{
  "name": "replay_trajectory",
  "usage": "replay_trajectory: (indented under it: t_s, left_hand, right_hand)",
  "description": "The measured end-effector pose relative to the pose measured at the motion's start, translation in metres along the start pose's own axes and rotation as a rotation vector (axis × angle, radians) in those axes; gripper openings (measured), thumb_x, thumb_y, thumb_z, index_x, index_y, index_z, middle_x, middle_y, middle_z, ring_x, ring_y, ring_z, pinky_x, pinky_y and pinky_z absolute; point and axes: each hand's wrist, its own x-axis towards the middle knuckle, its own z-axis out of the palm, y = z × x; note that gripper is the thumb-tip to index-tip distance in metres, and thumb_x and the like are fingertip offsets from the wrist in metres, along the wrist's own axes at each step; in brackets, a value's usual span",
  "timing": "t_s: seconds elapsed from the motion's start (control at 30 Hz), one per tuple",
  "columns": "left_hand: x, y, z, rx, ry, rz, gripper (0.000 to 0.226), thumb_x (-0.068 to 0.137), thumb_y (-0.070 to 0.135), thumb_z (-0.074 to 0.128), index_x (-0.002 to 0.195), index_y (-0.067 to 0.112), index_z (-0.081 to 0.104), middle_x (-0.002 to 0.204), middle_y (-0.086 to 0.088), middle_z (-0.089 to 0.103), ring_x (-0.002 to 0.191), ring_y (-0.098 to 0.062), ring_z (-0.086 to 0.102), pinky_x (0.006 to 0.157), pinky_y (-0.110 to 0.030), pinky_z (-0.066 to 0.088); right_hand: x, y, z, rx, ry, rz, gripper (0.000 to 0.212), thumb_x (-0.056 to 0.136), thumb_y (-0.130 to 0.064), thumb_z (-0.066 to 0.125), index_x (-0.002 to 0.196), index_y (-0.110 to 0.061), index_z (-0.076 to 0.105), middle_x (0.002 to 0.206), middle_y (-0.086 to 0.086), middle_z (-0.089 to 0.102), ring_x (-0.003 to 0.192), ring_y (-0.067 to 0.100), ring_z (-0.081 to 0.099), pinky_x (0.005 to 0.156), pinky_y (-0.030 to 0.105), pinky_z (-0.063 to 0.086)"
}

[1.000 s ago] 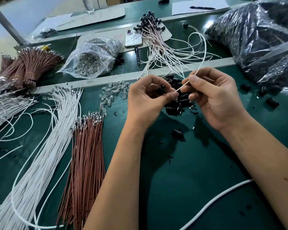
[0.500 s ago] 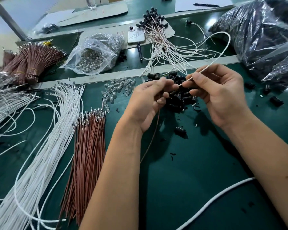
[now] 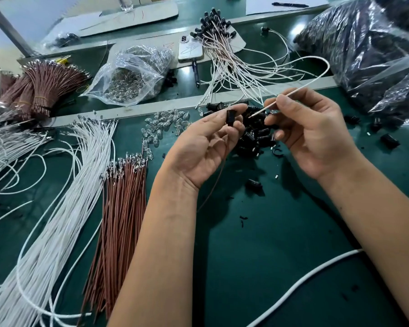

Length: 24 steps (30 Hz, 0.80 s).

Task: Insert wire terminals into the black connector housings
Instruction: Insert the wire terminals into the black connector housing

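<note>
No label or writing can be read; the phone [image 3: 190, 51] back bears only an illegible scrawl. The left hand [image 3: 204, 147] pinches a small, glossy, blocky black housing [image 3: 230, 117] at its fingertips, a thin brown wire [image 3: 215, 182] hanging beneath, just over the heap of loose housings [image 3: 253, 135] on the green mat [image 3: 281, 244]. Just right of that housing, the right hand [image 3: 309, 133] pinches a smooth white wire [image 3: 293, 89] between thumb and forefinger, its tip near the housing, apart.

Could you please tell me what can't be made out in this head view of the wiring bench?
- Whether the brown wire is seated in the black housing: left hand fingers cover the joint.
- The terminal on the white wire in the right hand: too small.
- Contents of the dark bags: glare, cut off by the edge.
</note>
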Motion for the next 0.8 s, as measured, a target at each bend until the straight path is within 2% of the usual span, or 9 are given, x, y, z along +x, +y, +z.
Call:
replay_trajectory:
  t_s: [0.13,0.27,0.47,0.67,0.8]
  left_hand:
    - [0.0015,-0.0029,-0.0009,0.088,0.012,-0.012,0.024,0.102,0.003,0.046,0.109,-0.006,0.067,0.087,-0.016,0.063,0.080,-0.017,0.062,0.066,-0.014,0.057]
    - [0.0001,-0.0052,0.0024,0.122,0.033,-0.040,0.026,0.097,0.005,0.052,0.089,-0.001,0.077,0.080,-0.015,0.069,0.069,-0.018,0.068,0.062,-0.019,0.060]
    - [-0.0019,-0.0062,0.0054,0.098,0.043,-0.070,0.016,0.100,0.006,0.050,0.104,0.003,0.065,0.078,-0.012,0.066,0.058,-0.013,0.064,0.050,-0.015,0.054]
    - [-0.0021,-0.0044,0.0054,-0.023,0.030,-0.085,0.016,0.099,0.007,0.051,0.106,-0.002,0.062,0.083,-0.015,0.064,0.062,-0.014,0.062,0.056,-0.015,0.055]
    - [-0.0034,-0.0025,0.0053,-0.060,0.024,-0.086,0.026,0.082,0.007,0.064,0.105,-0.003,0.063,0.092,-0.017,0.061,0.070,-0.018,0.065,0.061,-0.017,0.058]
  right_hand:
    - [0.0008,0.0007,-0.0009,0.000,-0.004,0.008,0.005,0.085,-0.017,0.075,0.085,-0.019,0.070,0.093,0.007,0.077,0.069,0.015,0.071,0.050,0.020,0.048]
    - [0.0013,0.0015,-0.0026,-0.004,-0.004,0.010,0.006,0.087,-0.017,0.075,0.084,-0.020,0.071,0.093,0.007,0.077,0.070,0.016,0.070,0.049,0.020,0.048]
    - [0.0009,0.0008,-0.0019,0.006,-0.005,0.016,0.006,0.085,-0.018,0.075,0.083,-0.021,0.071,0.089,0.005,0.076,0.071,0.016,0.070,0.050,0.021,0.046]
    - [0.0008,0.0003,-0.0015,-0.001,0.010,0.023,0.005,0.084,-0.018,0.074,0.085,-0.018,0.069,0.087,0.004,0.075,0.070,0.016,0.069,0.050,0.021,0.046]
    - [0.0003,-0.0003,-0.0003,-0.007,0.017,0.020,0.004,0.084,-0.018,0.074,0.082,-0.020,0.070,0.087,0.004,0.076,0.070,0.016,0.069,0.050,0.021,0.045]
